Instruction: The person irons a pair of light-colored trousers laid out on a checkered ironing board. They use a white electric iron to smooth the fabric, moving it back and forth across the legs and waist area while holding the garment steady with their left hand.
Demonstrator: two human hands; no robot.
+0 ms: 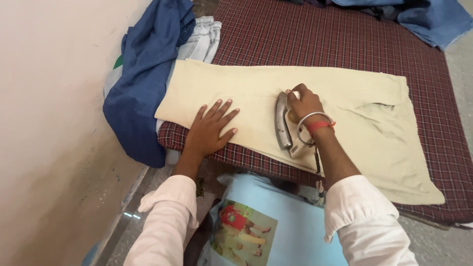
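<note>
**Iron on Cream Trousers: Hand Positions**

We hold the iron (285, 123) in our right hand (303, 104), fingers clenched around its handle. The iron rests sole-down on the cream trousers (315, 93), near the middle of the garment and close to its near edge. A metal bangle (310, 120) and a red thread band (320, 126) sit on the right wrist, just behind the iron's rear end.

Our left hand (209, 130) lies flat on the trousers to the left of the iron, fingers released and spread, palm pressing the fabric. It grasps nothing. The two hands are near each other but apart.

The trousers lie folded lengthwise across a maroon checked cloth (345, 44) that covers the work surface. Their left end reaches the left edge of that cloth; their right end fans out wider, with creases in the fabric there.

At the far left, a dark blue garment (143, 83) hangs over the edge beside the wall (49, 98), with pale denim (202, 39) just beside it. Another blue garment (433, 19) lies at the far right corner. A light blue bag with a printed picture (276, 221) sits nearest us, between our white sleeves (167, 221).
</note>
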